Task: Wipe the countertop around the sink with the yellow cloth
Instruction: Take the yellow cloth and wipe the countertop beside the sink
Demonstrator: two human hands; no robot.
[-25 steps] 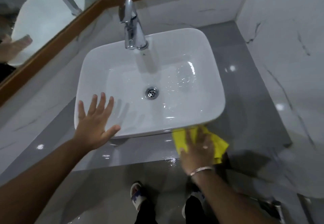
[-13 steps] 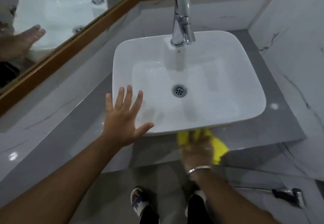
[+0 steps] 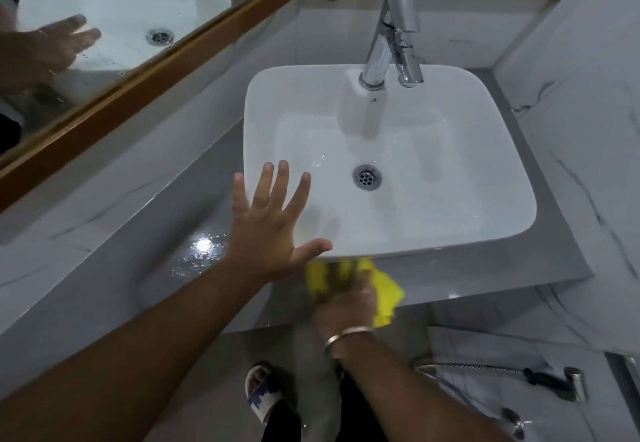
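A white rectangular sink (image 3: 502,178) stands on a glossy grey countertop (image 3: 467,270). The yellow cloth (image 3: 386,294) lies flat on the counter's front strip, just below the sink's near rim. My right hand (image 3: 344,299) presses down on the cloth with fingers spread over it; part of the cloth sticks out to the right. My left hand (image 3: 273,227) hovers open with fingers apart over the sink's front left corner, holding nothing.
A chrome faucet (image 3: 391,36) rises at the back of the sink. A wood-framed mirror (image 3: 104,26) runs along the left and back. Marble wall on the right. Wet patches shine on the left counter (image 3: 197,251). A spray hose (image 3: 554,379) hangs below.
My right hand and the cloth have slid left along the front strip of the counter. My left hand has stayed open above the sink's near left rim. The view has shifted left.
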